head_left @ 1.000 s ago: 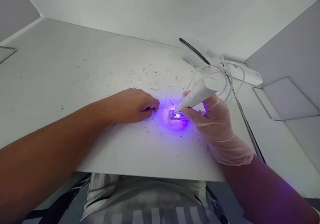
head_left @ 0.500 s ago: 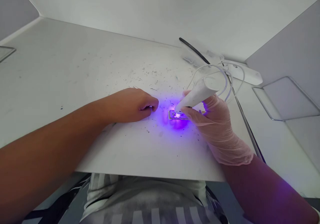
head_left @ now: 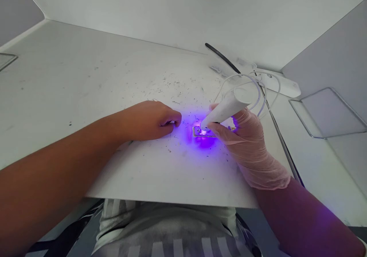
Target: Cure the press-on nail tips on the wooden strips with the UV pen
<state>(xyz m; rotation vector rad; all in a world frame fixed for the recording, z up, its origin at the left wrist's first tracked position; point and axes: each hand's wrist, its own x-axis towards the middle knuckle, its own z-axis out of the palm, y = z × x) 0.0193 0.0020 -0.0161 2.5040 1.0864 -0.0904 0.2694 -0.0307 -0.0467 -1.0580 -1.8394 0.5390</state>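
Note:
My right hand (head_left: 243,134), in a thin see-through glove, is closed around a white handheld UV lamp (head_left: 225,110). The lamp leans with its lower end over a small flat piece with a pale wavy edge (head_left: 196,133), lit bright violet. The glow spreads onto the table around the piece, and my fingers and the lamp hide part of it. My bare left hand (head_left: 157,120) rests on the table just left of the glow, its fingers curled in. Whether anything is inside those fingers is hidden.
Small dark scraps (head_left: 172,81) litter the white table (head_left: 137,180). A white cable (head_left: 265,92) loops behind my right hand. Beyond it lie a dark curved strip (head_left: 222,57), clear plastic wrapping (head_left: 216,70) and a long white device (head_left: 281,85). A wire frame (head_left: 327,138) stands at the right.

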